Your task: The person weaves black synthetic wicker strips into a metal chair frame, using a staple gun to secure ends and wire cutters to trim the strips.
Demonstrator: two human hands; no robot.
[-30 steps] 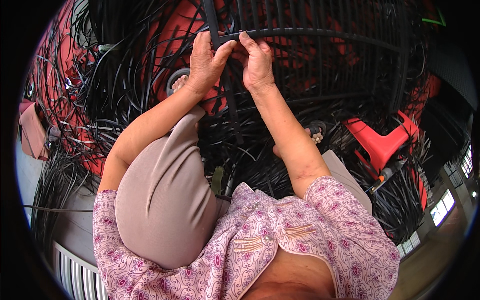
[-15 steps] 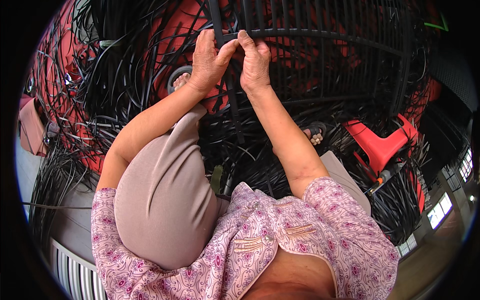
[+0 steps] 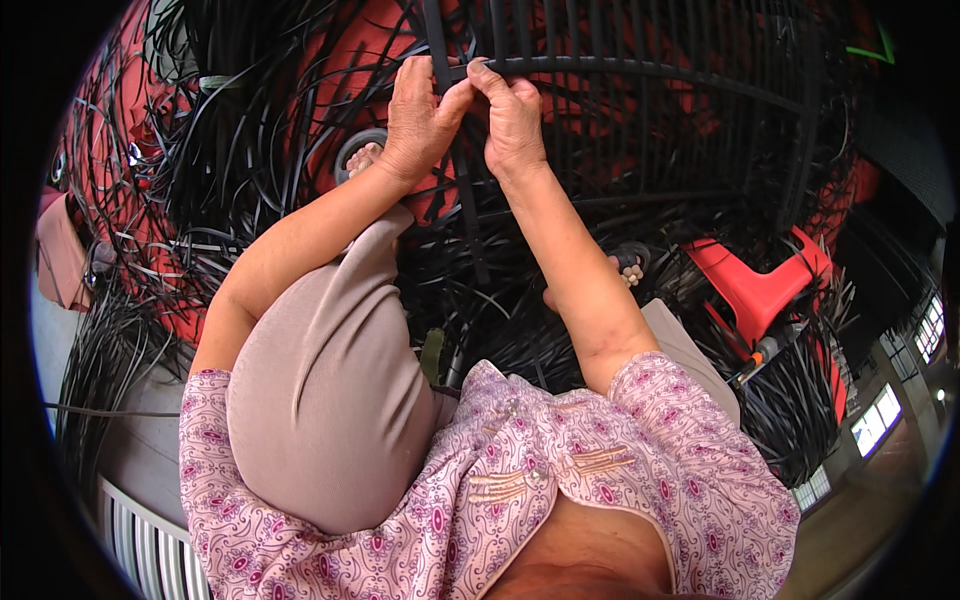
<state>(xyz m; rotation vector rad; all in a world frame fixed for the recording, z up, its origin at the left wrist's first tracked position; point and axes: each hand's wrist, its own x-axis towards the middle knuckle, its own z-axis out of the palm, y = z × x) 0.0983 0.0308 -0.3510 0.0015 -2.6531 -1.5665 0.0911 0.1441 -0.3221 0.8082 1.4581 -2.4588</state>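
Where left hand (image 3: 418, 128) adjoins right hand (image 3: 515, 125), both clamped on black frame (image 3: 600, 64), extending mostly rightward.

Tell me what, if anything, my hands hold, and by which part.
Your right hand appears to pinch the black barred frame by its rail, near the left upright; whether your left hand grips it can't be told.

Left hand (image 3: 418, 125) bracing against left upright of black slatted frame (image 3: 640, 69); right hand (image 3: 515, 120) pinching curved rail just beside it, thumbs nearly touching, other fingertips hiding. Black strips (image 3: 215, 150) tangling over red surface (image 3: 435, 195), pale tie (image 3: 220, 83) cinching bunch far left. Red plastic piece (image 3: 762, 290) sitting right, orange-marked tool (image 3: 764, 350) lying near it.
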